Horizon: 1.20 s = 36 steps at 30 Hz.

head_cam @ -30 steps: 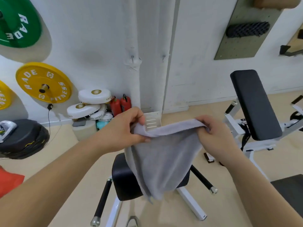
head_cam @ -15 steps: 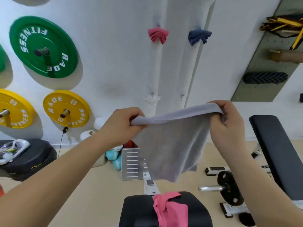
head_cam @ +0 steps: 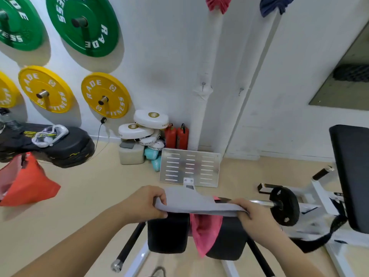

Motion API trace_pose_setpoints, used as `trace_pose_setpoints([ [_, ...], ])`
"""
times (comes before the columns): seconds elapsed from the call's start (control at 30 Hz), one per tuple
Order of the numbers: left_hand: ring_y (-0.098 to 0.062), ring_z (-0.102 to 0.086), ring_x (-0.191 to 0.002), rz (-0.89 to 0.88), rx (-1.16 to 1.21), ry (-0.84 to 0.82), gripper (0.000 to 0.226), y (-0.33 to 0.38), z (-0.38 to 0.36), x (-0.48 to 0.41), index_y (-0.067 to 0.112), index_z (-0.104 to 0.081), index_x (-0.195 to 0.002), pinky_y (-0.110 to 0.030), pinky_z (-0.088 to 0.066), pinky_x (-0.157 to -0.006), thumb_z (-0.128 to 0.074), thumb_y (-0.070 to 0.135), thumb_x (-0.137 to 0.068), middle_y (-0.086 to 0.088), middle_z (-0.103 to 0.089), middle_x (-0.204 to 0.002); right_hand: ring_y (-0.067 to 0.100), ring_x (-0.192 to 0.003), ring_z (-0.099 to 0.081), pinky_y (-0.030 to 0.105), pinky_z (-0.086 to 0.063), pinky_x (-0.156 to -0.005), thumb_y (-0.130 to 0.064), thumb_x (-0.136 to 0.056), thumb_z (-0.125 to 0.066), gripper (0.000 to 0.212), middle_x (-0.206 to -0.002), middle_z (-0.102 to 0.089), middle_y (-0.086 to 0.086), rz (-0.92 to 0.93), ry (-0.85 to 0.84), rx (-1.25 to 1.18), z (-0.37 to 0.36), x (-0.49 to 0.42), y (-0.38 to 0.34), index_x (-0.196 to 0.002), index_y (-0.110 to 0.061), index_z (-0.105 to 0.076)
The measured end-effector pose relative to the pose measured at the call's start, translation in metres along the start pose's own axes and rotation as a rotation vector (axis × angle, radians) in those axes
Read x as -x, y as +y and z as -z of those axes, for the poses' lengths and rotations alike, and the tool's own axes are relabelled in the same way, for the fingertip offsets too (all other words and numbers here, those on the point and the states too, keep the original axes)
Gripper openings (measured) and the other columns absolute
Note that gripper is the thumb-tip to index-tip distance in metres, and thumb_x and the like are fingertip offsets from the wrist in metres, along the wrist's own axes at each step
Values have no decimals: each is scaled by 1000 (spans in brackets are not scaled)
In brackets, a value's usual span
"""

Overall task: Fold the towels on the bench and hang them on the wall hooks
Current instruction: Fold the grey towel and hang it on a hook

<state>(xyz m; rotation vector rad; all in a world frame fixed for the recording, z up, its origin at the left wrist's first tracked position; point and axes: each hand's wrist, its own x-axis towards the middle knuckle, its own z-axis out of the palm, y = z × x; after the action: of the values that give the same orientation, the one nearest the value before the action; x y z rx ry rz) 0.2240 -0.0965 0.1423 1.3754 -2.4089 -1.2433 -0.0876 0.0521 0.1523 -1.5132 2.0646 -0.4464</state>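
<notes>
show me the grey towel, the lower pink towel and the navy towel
grey towel (head_cam: 191,200), head view, middle of cloth
lower pink towel (head_cam: 205,230), head view, hanging part
navy towel (head_cam: 275,5), head view, bunched lower fold

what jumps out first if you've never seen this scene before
The left hand and right hand grip a grey towel stretched between them at bottom centre, above a pink towel draped on the black bench pad. Next come green weight plates above yellow weight plates on the wall, upper left.

On the black padded bench (head_cam: 167,234), a pink towel (head_cam: 205,230).
</notes>
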Motion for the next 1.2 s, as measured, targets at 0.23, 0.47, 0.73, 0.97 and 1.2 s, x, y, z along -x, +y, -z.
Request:
trace_pose_setpoints([
  [0.23, -3, -51, -60, 135, 52, -36, 15, -44, -60, 80, 11, -68, -77, -24, -44, -61, -79, 23, -76, 2, -62, -67, -7, -81, -61, 9, -46, -69, -22, -97, -61, 24, -79, -70, -23, 39, -286, 2, -50, 60, 33, -89, -38, -77],
  [0.47, 2, -63, -72, 146, 107, 48, 25, -42, -84, 128, 27, -74, -89, -14, -48, -68, -58, 10, -97, 19, -72, -80, 0, -63, -48, 17, -37, -60, -26, -101, -58, 29, -63, -54, -17, 39, -239, -89, -55, 89, 54, -73, -21, -64],
  [0.73, -2, -61, -74, 164, 103, 156, 26, -32, -102, 126, 29, -71, -86, -14, -45, -64, -55, 13, -99, 16, -71, -82, 1, -63, -48, 16, -37, -60, -28, -104, -53, 28, -70, -58, -5, 31, -213, -259, -64, 88, 66, -82, -18, -67],
  [0.97, 7, -61, -66, 228, 163, 260, 22, -24, -97, 66, 26, -70, -91, -12, -47, -55, -53, 14, -100, 28, -68, -80, 8, -75, -63, 19, -47, -68, -27, -104, -52, 26, -83, -71, -1, -89, -75, -494, -67, 37, 68, -88, -20, -72],
  [1.2, -11, -64, -85, 335, 212, 309, 16, -51, -76, -41, 27, -69, -86, -23, -47, -69, -59, 22, -97, 10, -71, -87, 22, -81, -66, 27, -50, -72, -29, -103, -54, 27, -81, -72, 6, -192, -33, -505, -66, -71, 70, -87, -14, -70],
])
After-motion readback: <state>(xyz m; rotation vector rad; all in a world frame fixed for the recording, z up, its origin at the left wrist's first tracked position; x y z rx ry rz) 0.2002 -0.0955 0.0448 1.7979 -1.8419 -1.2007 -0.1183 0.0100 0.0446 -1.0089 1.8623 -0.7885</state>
